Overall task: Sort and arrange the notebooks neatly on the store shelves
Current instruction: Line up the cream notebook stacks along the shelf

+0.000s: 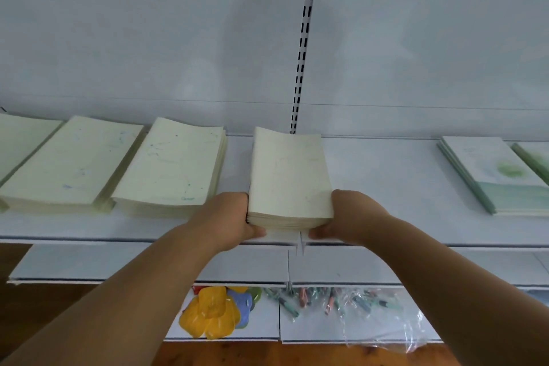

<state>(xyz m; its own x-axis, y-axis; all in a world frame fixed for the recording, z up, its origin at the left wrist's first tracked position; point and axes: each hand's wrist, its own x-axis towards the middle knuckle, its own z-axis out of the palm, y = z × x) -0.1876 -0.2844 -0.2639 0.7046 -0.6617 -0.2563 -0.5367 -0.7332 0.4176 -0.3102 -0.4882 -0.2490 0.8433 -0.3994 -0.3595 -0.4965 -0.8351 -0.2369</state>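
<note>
Both hands clasp a thick rectangular stack of cream notebooks [289, 178] at the front edge of the smooth white metal shelf [386, 187]: the left hand [228, 217] grips its 9 o'clock side, the right hand [346, 215] its 3 o'clock side, thumbs under the near edge. At 9 o'clock lie similar pale, matte paper stacks [169, 166]; at 3 o'clock, green-tinted notebooks [493, 175]. Lower, at 6 o'clock, crinkled plastic packets [341, 303] and yellow shapes [211, 315] lie.
</note>
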